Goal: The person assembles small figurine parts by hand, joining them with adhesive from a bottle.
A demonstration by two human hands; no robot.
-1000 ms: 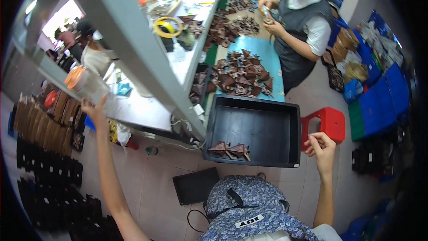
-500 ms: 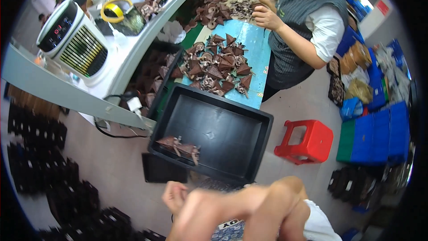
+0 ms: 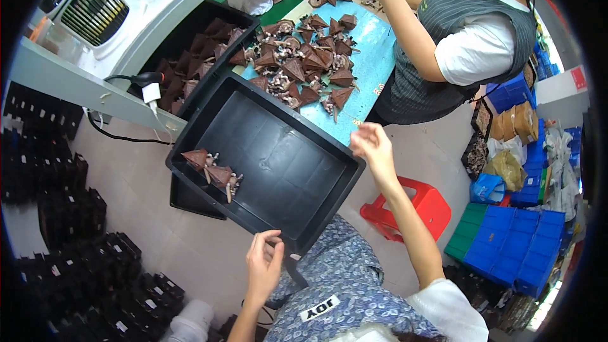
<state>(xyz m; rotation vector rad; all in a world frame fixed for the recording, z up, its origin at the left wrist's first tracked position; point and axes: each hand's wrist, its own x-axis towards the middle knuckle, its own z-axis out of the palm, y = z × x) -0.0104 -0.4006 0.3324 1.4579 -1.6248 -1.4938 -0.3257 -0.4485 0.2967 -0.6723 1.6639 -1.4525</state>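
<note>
A black plastic tray (image 3: 272,161) lies tilted in front of me. Two brown pyramid-topped pieces (image 3: 218,175) with pale, twig-like parts rest against its left side. Beside the tray's near edge is my left hand (image 3: 265,259), fingers loosely bent, thumb apart, nothing seen in it. My right hand (image 3: 373,145) is raised next to the tray's right corner, its fingers partly curled but apart, with no object visible. Beyond the tray, many similar brown pieces (image 3: 304,66) are heaped on a light blue board (image 3: 373,44).
Another black bin (image 3: 244,38) of brown pieces stands at the left. Across the board a co-worker in a striped apron (image 3: 468,38) holds both hands up. A red stool (image 3: 421,209) is at my right, blue crates (image 3: 506,240) farther right. Black stacked trays (image 3: 76,215) line the left floor.
My hands, close together and blurred low in front of me before, have parted: the right has reached forward to the tray's right corner, the left sits at its near edge. My view has shifted.
</note>
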